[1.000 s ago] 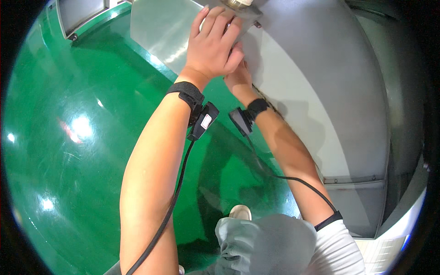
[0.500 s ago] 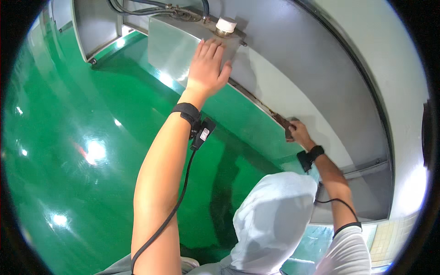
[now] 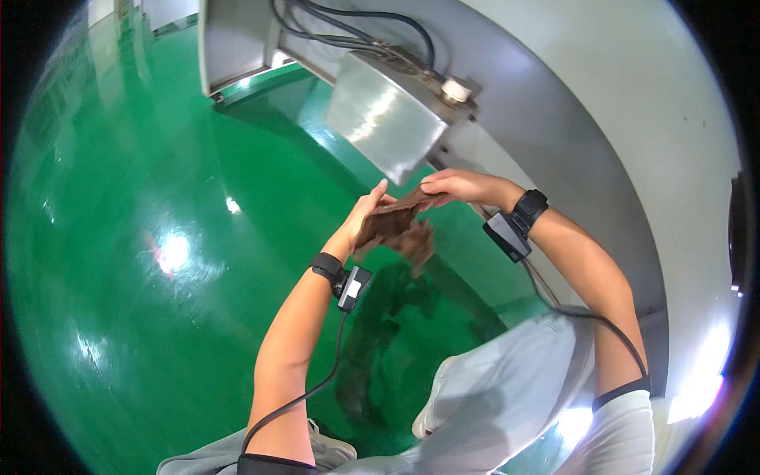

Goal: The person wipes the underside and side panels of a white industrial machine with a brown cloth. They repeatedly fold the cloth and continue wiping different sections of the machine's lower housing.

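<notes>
A brown cloth (image 3: 396,225) hangs between my two hands over the floor, its loose end crumpled and dangling. My left hand (image 3: 360,217) grips its left edge, thumb pointing up toward the metal box. With fingers pinched on the cloth's upper right corner, my right hand (image 3: 463,188) reaches in from the right. Just beyond both hands is a shiny metal box (image 3: 388,119) with a white cap (image 3: 457,89) on top. Neither hand touches the box.
Dark hoses (image 3: 372,36) run to the box from the upper left. A grey machine panel (image 3: 538,103) curves along the right. Glossy green floor (image 3: 158,317) spreads at left. My bent leg (image 3: 507,380) is close below my hands.
My left hand has left the metal box and taken hold of the cloth. My right hand has lifted the cloth from the low ledge and brought it leftward. The view has shifted.
</notes>
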### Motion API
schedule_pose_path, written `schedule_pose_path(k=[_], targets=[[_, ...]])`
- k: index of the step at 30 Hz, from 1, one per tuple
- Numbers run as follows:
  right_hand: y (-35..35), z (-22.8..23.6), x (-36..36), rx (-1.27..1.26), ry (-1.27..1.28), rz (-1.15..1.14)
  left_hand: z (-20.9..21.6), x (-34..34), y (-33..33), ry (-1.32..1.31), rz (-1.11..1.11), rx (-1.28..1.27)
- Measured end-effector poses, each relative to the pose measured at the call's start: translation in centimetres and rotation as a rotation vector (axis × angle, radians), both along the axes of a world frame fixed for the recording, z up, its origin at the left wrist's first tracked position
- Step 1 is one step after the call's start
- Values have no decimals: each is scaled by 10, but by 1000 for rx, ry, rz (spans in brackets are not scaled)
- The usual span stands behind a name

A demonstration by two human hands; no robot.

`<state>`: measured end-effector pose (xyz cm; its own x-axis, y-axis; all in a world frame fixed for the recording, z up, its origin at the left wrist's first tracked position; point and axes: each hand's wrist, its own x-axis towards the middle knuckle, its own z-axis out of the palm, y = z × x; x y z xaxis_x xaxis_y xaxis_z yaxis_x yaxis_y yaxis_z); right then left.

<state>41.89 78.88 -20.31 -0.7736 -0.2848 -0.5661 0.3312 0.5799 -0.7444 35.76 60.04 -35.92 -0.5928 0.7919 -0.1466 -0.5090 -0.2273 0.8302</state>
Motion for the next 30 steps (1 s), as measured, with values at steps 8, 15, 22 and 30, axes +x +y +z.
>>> schedule_pose_path(k=[8,15,22,30], targets=[[-57,-47,-52,-279,249,-117,36,-18,-70,358,33,-231],[-108,-40,-61,-548,444,-221,95,-41,-156,1063,115,-897],[-165,-9,-70,-883,416,-61,174,-19,-208,1084,-8,-1083],[-236,-2,-70,-869,483,-19,173,-3,-264,1131,-25,-1206]])
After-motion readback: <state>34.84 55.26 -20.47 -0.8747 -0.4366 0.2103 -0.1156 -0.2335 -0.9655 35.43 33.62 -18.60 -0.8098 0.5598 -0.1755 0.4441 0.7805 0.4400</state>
